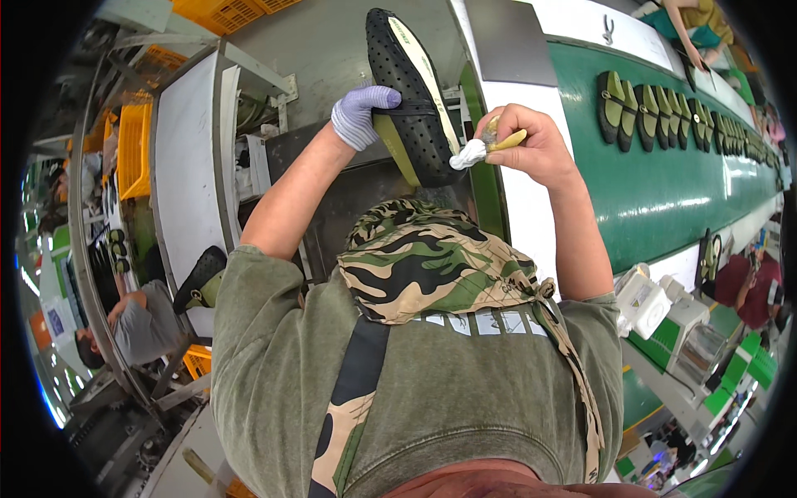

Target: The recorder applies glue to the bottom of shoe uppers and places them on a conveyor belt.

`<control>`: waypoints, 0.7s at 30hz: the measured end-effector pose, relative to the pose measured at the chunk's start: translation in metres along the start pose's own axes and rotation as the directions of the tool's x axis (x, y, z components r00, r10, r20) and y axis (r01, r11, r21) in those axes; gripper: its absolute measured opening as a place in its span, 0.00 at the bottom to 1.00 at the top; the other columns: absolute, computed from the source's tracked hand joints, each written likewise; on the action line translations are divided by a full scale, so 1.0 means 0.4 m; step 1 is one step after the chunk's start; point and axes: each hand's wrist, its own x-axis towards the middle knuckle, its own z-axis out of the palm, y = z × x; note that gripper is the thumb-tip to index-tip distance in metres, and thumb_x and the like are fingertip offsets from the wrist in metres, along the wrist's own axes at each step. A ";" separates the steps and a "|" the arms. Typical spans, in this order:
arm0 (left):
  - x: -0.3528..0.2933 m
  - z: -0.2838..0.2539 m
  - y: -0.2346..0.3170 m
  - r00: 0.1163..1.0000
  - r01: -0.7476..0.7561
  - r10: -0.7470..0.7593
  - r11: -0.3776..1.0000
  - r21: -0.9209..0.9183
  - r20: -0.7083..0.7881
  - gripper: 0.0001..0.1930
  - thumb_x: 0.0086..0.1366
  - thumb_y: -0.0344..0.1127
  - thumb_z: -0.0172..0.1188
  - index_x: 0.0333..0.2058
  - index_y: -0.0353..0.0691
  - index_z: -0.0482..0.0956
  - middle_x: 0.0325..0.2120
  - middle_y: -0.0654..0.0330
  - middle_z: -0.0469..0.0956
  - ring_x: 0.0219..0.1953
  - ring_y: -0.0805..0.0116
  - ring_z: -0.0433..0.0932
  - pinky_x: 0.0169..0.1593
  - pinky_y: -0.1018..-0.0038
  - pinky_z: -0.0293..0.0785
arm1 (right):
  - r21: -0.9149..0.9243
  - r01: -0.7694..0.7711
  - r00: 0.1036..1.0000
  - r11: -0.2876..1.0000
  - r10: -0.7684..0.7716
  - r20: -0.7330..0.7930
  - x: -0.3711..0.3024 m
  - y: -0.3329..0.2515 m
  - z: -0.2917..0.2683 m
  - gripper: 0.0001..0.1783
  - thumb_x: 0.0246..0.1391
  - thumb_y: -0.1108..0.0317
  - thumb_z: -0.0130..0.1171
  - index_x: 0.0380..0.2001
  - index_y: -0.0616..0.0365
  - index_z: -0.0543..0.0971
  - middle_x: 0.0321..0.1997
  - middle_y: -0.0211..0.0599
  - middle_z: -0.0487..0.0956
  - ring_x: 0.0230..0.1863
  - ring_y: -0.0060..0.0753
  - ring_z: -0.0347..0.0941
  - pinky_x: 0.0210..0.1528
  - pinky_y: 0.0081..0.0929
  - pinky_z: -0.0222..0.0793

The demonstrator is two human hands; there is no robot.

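My left hand (362, 114), in a striped white and lavender glove, is closed around the middle of a shoe (413, 133). The shoe is raised lengthwise, its black studded sole facing me. A pale printed strip runs along its right edge, and some green upper shows at its lower left. My bare right hand (531, 145) pinches a crumpled white cloth (470, 154), which touches the sole's edge near the lower end. Something yellow (509, 140) shows at the fingertips; I cannot tell whether it is a finger cover or a handle.
Right of me, a green conveyor belt (656, 183) carries a long row of green and black shoes (618, 109). A dark shoe (202, 280) rests on the metal-framed shelf (187, 158) at left. Yellow crates (135, 149), a white-green machine (664, 315) and other people (154, 319) surround me.
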 end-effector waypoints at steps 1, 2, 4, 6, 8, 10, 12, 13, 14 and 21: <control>-0.004 -0.008 0.006 1.000 0.005 -0.005 1.000 -0.009 -0.001 0.18 0.49 0.27 0.61 0.42 0.27 0.79 0.37 0.46 0.82 0.40 0.54 0.82 0.52 0.61 0.77 | 0.005 0.005 1.000 1.000 -0.005 0.026 0.019 0.001 0.002 0.14 0.44 0.74 0.70 0.26 0.57 0.71 0.39 0.41 0.77 0.40 0.27 0.72 0.42 0.25 0.67; -0.011 -0.018 0.013 1.000 0.003 -0.003 1.000 -0.016 -0.005 0.17 0.50 0.27 0.60 0.40 0.27 0.80 0.36 0.47 0.82 0.39 0.54 0.82 0.51 0.61 0.77 | 0.022 -0.020 1.000 1.000 0.020 0.023 0.042 0.002 0.008 0.14 0.43 0.75 0.70 0.26 0.57 0.71 0.39 0.41 0.77 0.40 0.27 0.72 0.42 0.26 0.67; -0.017 -0.039 0.007 0.996 -0.039 0.039 0.999 0.000 -0.079 0.14 0.49 0.26 0.60 0.36 0.27 0.81 0.35 0.48 0.82 0.38 0.56 0.82 0.49 0.63 0.78 | -0.020 -0.048 0.999 0.999 0.048 -0.005 0.090 0.012 0.022 0.14 0.41 0.79 0.67 0.26 0.57 0.70 0.39 0.42 0.77 0.41 0.28 0.71 0.43 0.26 0.67; -0.025 -0.022 0.024 0.997 -0.060 0.063 0.996 0.072 -0.039 0.20 0.47 0.27 0.60 0.42 0.27 0.78 0.38 0.47 0.81 0.41 0.55 0.81 0.51 0.63 0.77 | -0.012 -0.016 0.996 1.000 0.014 -0.090 0.123 0.024 0.035 0.13 0.41 0.82 0.65 0.27 0.58 0.71 0.39 0.41 0.78 0.41 0.27 0.72 0.44 0.25 0.67; -0.052 -0.010 0.044 0.988 -0.152 0.154 0.973 0.173 0.001 0.25 0.47 0.28 0.60 0.47 0.26 0.75 0.41 0.47 0.81 0.43 0.56 0.81 0.52 0.64 0.76 | -0.001 0.050 0.981 0.999 -0.050 -0.186 0.140 0.041 0.042 0.13 0.41 0.83 0.65 0.28 0.58 0.72 0.40 0.40 0.78 0.41 0.26 0.72 0.44 0.24 0.67; -0.113 0.001 0.081 0.966 -0.207 0.232 0.958 0.197 -0.114 0.22 0.48 0.28 0.60 0.45 0.27 0.76 0.39 0.48 0.81 0.41 0.57 0.81 0.51 0.64 0.77 | 0.096 0.083 0.966 0.992 -0.056 -0.254 0.137 0.049 0.041 0.13 0.42 0.84 0.63 0.28 0.58 0.71 0.41 0.42 0.78 0.41 0.26 0.71 0.43 0.23 0.67; -0.181 -0.030 0.126 0.904 -0.333 0.365 0.928 0.169 -0.222 0.17 0.50 0.28 0.61 0.40 0.28 0.79 0.36 0.49 0.82 0.38 0.57 0.81 0.50 0.63 0.77 | 0.222 0.075 0.964 0.972 -0.014 -0.266 0.123 0.058 0.027 0.12 0.44 0.84 0.62 0.28 0.57 0.70 0.42 0.42 0.76 0.40 0.25 0.70 0.45 0.23 0.66; -0.233 -0.057 0.150 0.848 -0.412 0.438 0.899 0.149 -0.298 0.13 0.50 0.28 0.62 0.36 0.29 0.81 0.32 0.51 0.82 0.36 0.58 0.82 0.49 0.63 0.78 | 0.234 0.079 0.971 0.969 -0.021 -0.239 0.114 0.071 0.012 0.12 0.44 0.84 0.62 0.28 0.57 0.70 0.42 0.42 0.76 0.40 0.25 0.70 0.45 0.23 0.66; -0.287 -0.025 0.191 0.835 -0.432 0.434 0.898 0.088 -0.338 0.11 0.51 0.28 0.61 0.34 0.31 0.82 0.31 0.51 0.82 0.36 0.56 0.81 0.50 0.60 0.77 | 0.275 0.062 0.964 0.959 0.014 -0.264 0.095 0.092 -0.014 0.13 0.46 0.84 0.61 0.29 0.56 0.70 0.44 0.41 0.76 0.43 0.27 0.70 0.48 0.25 0.65; -0.695 -0.281 0.392 0.297 -0.591 0.576 0.737 0.327 -0.762 0.15 0.58 0.35 0.60 0.45 0.40 0.78 0.43 0.54 0.80 0.46 0.54 0.78 0.55 0.54 0.72 | 0.338 0.055 0.890 0.940 0.108 -0.444 -0.062 0.174 -0.170 0.10 0.49 0.81 0.62 0.31 0.59 0.72 0.38 0.33 0.75 0.40 0.25 0.70 0.45 0.23 0.67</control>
